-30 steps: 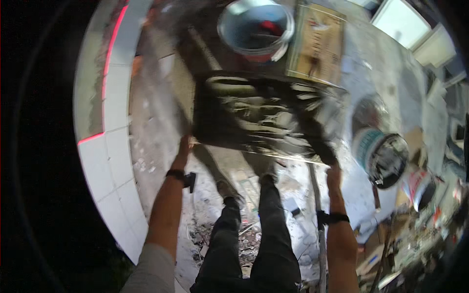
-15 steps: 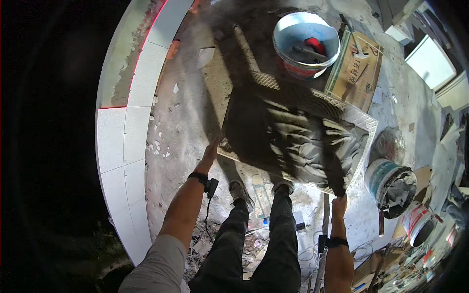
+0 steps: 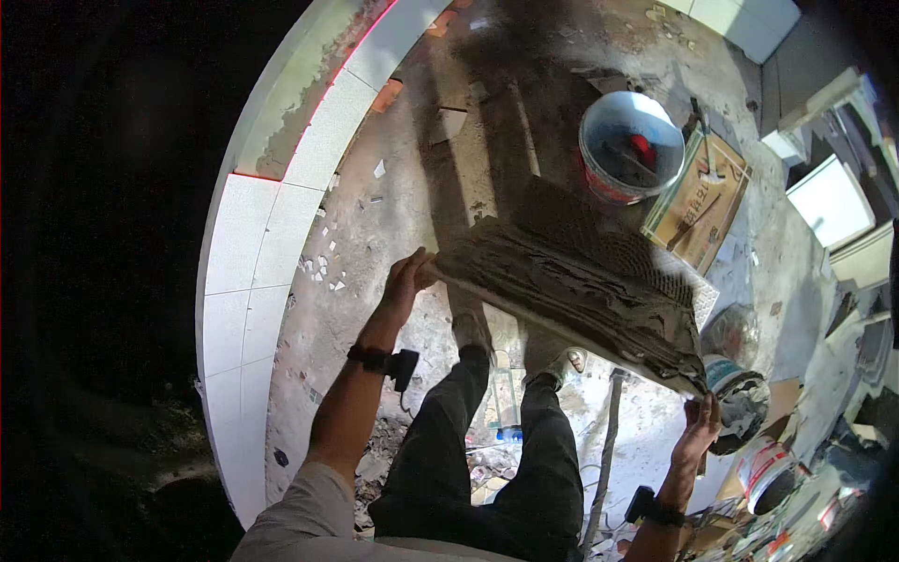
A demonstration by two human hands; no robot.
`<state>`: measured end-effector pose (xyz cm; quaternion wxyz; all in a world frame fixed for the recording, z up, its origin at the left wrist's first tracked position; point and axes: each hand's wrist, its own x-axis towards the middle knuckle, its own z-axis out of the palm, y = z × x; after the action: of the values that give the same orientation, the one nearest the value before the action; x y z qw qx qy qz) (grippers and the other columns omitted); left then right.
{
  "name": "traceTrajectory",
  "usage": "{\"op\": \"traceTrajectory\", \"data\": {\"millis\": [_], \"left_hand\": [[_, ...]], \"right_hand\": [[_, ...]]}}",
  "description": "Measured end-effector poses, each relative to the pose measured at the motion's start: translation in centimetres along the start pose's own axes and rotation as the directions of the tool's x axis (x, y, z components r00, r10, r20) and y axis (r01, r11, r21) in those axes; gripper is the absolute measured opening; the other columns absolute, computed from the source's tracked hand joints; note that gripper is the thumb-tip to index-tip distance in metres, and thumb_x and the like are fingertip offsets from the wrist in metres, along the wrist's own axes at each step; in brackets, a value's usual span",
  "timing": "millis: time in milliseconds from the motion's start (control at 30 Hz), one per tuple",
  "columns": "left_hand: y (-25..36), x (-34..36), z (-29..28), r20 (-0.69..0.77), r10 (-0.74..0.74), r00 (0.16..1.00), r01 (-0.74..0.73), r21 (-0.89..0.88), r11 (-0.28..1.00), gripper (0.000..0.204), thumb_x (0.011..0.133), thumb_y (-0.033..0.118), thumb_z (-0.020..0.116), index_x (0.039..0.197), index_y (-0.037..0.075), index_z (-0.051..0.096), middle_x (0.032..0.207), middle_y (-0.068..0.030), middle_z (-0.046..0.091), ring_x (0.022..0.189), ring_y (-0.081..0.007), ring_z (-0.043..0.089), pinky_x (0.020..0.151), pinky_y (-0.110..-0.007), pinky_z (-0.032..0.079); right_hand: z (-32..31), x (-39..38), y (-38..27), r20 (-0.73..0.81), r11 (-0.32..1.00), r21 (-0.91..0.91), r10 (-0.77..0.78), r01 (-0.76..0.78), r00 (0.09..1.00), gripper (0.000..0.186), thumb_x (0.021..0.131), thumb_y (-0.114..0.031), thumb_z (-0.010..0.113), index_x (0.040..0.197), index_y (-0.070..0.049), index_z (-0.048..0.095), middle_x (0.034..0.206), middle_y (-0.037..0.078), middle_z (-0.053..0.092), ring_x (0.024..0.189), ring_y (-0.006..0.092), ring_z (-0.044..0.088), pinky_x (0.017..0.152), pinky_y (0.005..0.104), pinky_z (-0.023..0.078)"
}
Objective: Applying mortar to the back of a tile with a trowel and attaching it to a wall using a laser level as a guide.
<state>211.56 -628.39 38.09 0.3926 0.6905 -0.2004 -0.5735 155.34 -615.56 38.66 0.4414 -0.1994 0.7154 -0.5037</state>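
Note:
Between my hands a large tile (image 3: 571,292) is raised and tilted, its upper face spread with ridged grey mortar. My left hand (image 3: 408,279) is closed on its near left corner, fingers curled over the pale edge. My right hand (image 3: 702,421) grips the near right corner, its fingers partly hidden under the tile. Just beyond lies a pale tile with a grid-patterned back (image 3: 704,292), partly covered by the held tile and shadow. A bucket of grey mortar (image 3: 747,412) stands next to my right hand.
Far right of centre stands a large bucket (image 3: 632,140) with a red item inside. Beside it a hammer (image 3: 707,155) rests on a flat cardboard box (image 3: 698,201). A tiled wall (image 3: 248,248) with a red line curves along the left. Tile chips (image 3: 323,267) litter the floor; another bucket (image 3: 763,473) stands lower right.
Both hands have raised the mortar-covered tile off the patterned one and tilted it. My right hand has moved right and toward me. The view has turned slightly.

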Motion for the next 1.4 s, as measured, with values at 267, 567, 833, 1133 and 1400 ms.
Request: {"op": "traceTrajectory", "data": {"millis": [267,567,833,1133,1400], "left_hand": [[-3.2,-0.3,3.9,0.015,-0.197,0.98,0.173,-0.552,0.816,0.042,0.091,0.037,0.051,0.117,0.004,0.055,0.113,-0.0167,0.058,0.104,-0.0294,0.056,0.089,-0.045,0.049],[-19.7,4.6,-2.5,0.002,-0.5,0.866,0.326,-0.761,0.561,0.077,0.081,0.061,0.044,0.134,0.005,0.042,0.135,-0.0147,0.046,0.122,-0.0342,0.043,0.103,-0.052,0.032],[-21.9,11.1,-0.9,-0.078,-0.525,0.847,0.352,-0.658,0.665,0.076,0.084,0.065,0.039,0.132,0.007,0.047,0.132,-0.0132,0.05,0.121,-0.03,0.046,0.102,-0.049,0.033],[-19.5,9.2,0.9,0.07,-0.453,0.889,0.384,-0.653,0.653,0.081,0.084,0.064,0.043,0.138,0.004,0.035,0.142,-0.0153,0.037,0.129,-0.0303,0.035,0.111,-0.047,0.023],[-19.0,8.0,-1.2,-0.101,-0.605,0.789,0.55,-0.32,0.771,0.087,0.083,0.064,0.049,0.142,0.005,0.025,0.144,-0.0144,0.032,0.129,-0.0312,0.035,0.108,-0.047,0.028]], "right_hand": [[-3.7,1.0,4.3,-0.14,0.999,0.033,0.024,-0.019,0.99,0.036,0.093,-0.02,0.045,0.124,-0.001,0.051,0.11,0.01,0.058,0.095,0.017,0.057,0.083,0.0306,0.049],[-0.5,-1.7,21.8,-0.279,0.658,0.611,0.7,-0.441,0.657,0.061,0.092,-0.059,0.035,0.115,-0.006,0.055,0.095,0.013,0.064,0.083,0.0226,0.059,0.08,0.0397,0.046],[1.2,-1.8,23.0,-0.219,0.597,0.704,0.698,-0.384,0.682,0.072,0.091,-0.062,0.033,0.134,-0.005,0.035,0.103,0.016,0.059,0.097,0.0283,0.056,0.089,0.0443,0.043],[-18.6,2.8,19.1,-0.166,0.064,-0.986,-0.357,-0.153,0.919,0.052,0.077,-0.026,0.066,0.121,-0.006,0.05,0.118,0.015,0.053,0.111,0.0344,0.048,0.098,0.0456,0.037],[-29.0,7.1,16.8,-0.403,-0.099,-0.914,0.343,-0.394,0.849,0.032,0.077,-0.02,0.054,0.105,-0.004,0.054,0.099,0.019,0.065,0.098,0.034,0.062,0.082,0.046,0.048]]}}
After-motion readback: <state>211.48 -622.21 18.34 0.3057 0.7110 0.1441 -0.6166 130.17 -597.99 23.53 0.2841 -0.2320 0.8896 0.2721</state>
